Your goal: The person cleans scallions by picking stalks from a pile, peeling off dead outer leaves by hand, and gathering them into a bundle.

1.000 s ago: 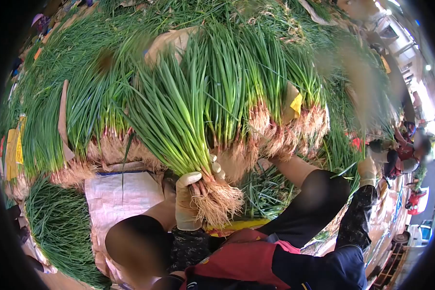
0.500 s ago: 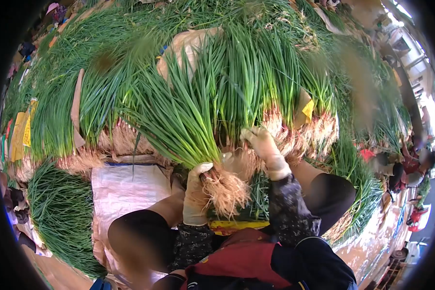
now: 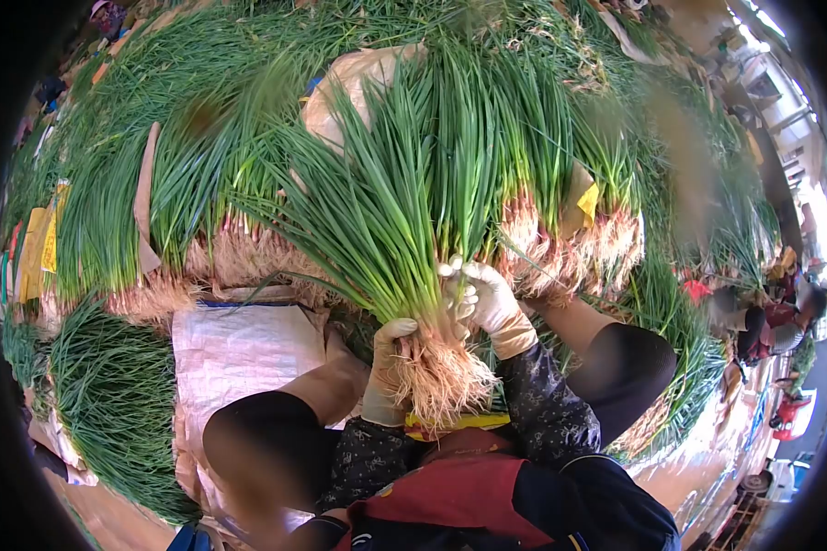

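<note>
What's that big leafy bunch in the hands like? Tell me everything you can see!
The leafy bunch has long, thin green leaves fanning outward, paler stems and shaggy, tan roots. It slants: roots low in view, leaf tips up and left. The gloved left hand grips it low, near the roots; the gloved right hand is beside the stems.

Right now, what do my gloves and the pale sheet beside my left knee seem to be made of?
Left glove and right glove: probably thin rubber, off-white and fairly smooth, creasing softly around the fingers; coated fabric is possible.
Pale sheet: likely woven plastic sacking, pinkish white with a dull finish, judging by its stiff, fine wrinkles; I can't make out a weave.
</note>
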Demonstrator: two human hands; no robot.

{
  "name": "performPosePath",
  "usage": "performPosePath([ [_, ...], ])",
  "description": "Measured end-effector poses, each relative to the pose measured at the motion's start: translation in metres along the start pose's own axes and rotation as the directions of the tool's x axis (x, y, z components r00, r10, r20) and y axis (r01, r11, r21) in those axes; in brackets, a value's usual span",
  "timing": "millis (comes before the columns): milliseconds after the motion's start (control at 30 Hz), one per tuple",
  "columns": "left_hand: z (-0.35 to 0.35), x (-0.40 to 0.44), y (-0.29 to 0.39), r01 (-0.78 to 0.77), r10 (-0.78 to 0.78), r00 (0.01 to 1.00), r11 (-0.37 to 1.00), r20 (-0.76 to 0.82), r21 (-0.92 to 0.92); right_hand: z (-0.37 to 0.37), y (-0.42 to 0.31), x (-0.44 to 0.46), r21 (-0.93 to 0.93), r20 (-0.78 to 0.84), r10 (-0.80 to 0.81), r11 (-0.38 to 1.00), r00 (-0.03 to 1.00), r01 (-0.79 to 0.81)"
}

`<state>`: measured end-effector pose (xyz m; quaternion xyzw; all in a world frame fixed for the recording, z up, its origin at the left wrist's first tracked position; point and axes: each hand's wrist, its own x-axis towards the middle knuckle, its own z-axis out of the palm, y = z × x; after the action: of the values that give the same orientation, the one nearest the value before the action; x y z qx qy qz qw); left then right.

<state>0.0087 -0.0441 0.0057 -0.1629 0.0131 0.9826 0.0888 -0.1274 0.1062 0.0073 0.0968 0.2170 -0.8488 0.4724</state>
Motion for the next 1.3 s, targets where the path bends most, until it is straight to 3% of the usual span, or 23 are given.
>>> performPosePath([
  [100, -0.01, 0.002, -0.001, -0.055, 0.059, 0.997, 0.995, -0.044, 0.083, 0.01, -0.002, 0.001, -0.525, -0.226, -0.193, 0.85, 0.955, 0.047],
  [133, -0.01, 0.003, -0.001, -0.073, 0.085, 0.994, 0.986, -0.073, 0.153, 0.013, -0.005, -0.002, -0.79, -0.237, -0.275, 0.612, 0.932, -0.02],
  [167, -0.009, 0.008, -0.002, -0.082, 0.116, 0.988, 0.955, -0.105, 0.286, -0.007, 0.006, 0.003, -0.858, -0.163, -0.362, 0.511, 0.918, 0.049],
  [200, 0.01, 0.007, -0.005, -0.071, 0.131, 0.974, 0.95, -0.184, 0.303, 0.003, 0.004, -0.004, -0.991, -0.105, -0.458, -0.024, 0.883, -0.131],
  [233, 0.027, 0.003, -0.008, -0.058, 0.147, 0.955, 0.946, -0.259, 0.319, 0.013, 0.002, -0.01, -0.785, 0.002, -0.505, -0.536, 0.863, -0.312],
  [333, 0.011, 0.005, -0.006, 0.005, 0.064, 0.981, 0.933, -0.181, 0.359, 0.014, 0.004, -0.007, -0.738, 0.18, -0.524, -0.631, 0.832, -0.238],
  [400, 0.017, 0.0, 0.003, 0.07, -0.043, 0.996, 0.922, -0.077, 0.381, -0.027, -0.004, 0.011, -0.866, -0.052, -0.762, -0.287, 0.646, -0.409],
  [467, 0.031, -0.003, -0.008, 0.004, 0.0, 1.0, 0.985, -0.028, 0.172, -0.038, -0.025, -0.004, -0.95, -0.237, -0.873, 0.117, 0.427, -0.288],
  [500, 0.034, -0.004, -0.011, -0.024, 0.025, 1.0, 0.998, -0.007, 0.066, -0.032, -0.04, -0.025, -0.95, -0.311, -0.891, 0.303, 0.331, -0.077],
  [533, 0.023, -0.007, 0.001, -0.027, 0.018, 0.998, 0.991, 0.068, 0.134, -0.036, -0.04, -0.05, -0.945, -0.148, -0.933, 0.037, 0.327, -0.324],
  [567, 0.017, -0.003, 0.016, 0.018, -0.06, 0.979, 0.977, 0.195, 0.213, -0.053, -0.039, -0.072, -0.778, -0.066, -0.855, -0.278, 0.514, -0.563],
  [600, 0.027, -0.001, 0.013, -0.033, 0.021, 0.982, 0.997, 0.189, 0.064, -0.072, -0.031, -0.09, -0.488, -0.255, -0.608, -0.591, 0.752, -0.643],
  [633, 0.031, 0.004, 0.011, -0.074, 0.072, 0.983, 0.997, 0.168, 0.006, -0.078, -0.02, -0.109, -0.373, -0.563, -0.341, -0.708, 0.753, -0.6],
  [667, 0.035, 0.008, 0.01, -0.117, 0.123, 0.981, 0.992, 0.147, -0.051, -0.068, -0.01, -0.112, -0.374, -0.661, -0.266, -0.694, 0.702, -0.615],
  [733, 0.01, 0.015, 0.01, 0.051, -0.026, 0.961, 0.995, 0.277, -0.086, -0.017, 0.0, -0.075, -0.541, -0.43, -0.472, -0.548, 0.77, -0.638],
  [800, 0.009, 0.011, 0.005, 0.136, -0.083, 0.949, 0.979, 0.304, -0.155, 0.016, 0.002, -0.022, -0.674, -0.251, -0.622, -0.439, 0.742, -0.595],
  [900, 0.016, 0.006, 0.006, -0.075, 0.08, 0.987, 0.996, 0.142, -0.041, -0.026, -0.009, 0.05, -0.503, -0.337, -0.556, -0.576, 0.76, -0.644],
  [933, 0.039, 0.0, 0.008, -0.167, 0.165, 0.986, 0.985, 0.033, 0.044, -0.019, -0.014, 0.051, -0.571, -0.327, -0.556, -0.528, 0.765, -0.628],
  [1000, 0.011, 0.005, 0.018, -0.133, 0.132, 0.991, 0.979, 0.019, 0.152, 0.01, -0.024, 0.04, -0.692, -0.309, -0.552, -0.427, 0.774, -0.581],
  [1033, 0.0, 0.011, 0.015, -0.123, 0.125, 0.992, 0.985, -0.001, 0.124, 0.02, -0.023, 0.02, -0.779, -0.177, -0.657, -0.361, 0.733, -0.513],
  [1100, -0.013, 0.021, 0.01, -0.108, 0.11, 0.993, 0.992, -0.041, 0.066, 0.011, -0.021, -0.003, -0.976, -0.219, -0.65, 0.139, 0.728, -0.169],
  [1233, -0.012, 0.026, -0.007, -0.116, 0.161, 0.969, 0.966, -0.186, 0.23, 0.005, -0.001, -0.016, -0.9, -0.233, -0.381, 0.433, 0.895, -0.05],
  [1300, 0.001, 0.024, -0.014, -0.116, 0.145, 0.981, 0.97, -0.129, 0.212, 0.036, -0.009, -0.016, -0.816, -0.238, -0.241, 0.575, 0.941, -0.059],
])
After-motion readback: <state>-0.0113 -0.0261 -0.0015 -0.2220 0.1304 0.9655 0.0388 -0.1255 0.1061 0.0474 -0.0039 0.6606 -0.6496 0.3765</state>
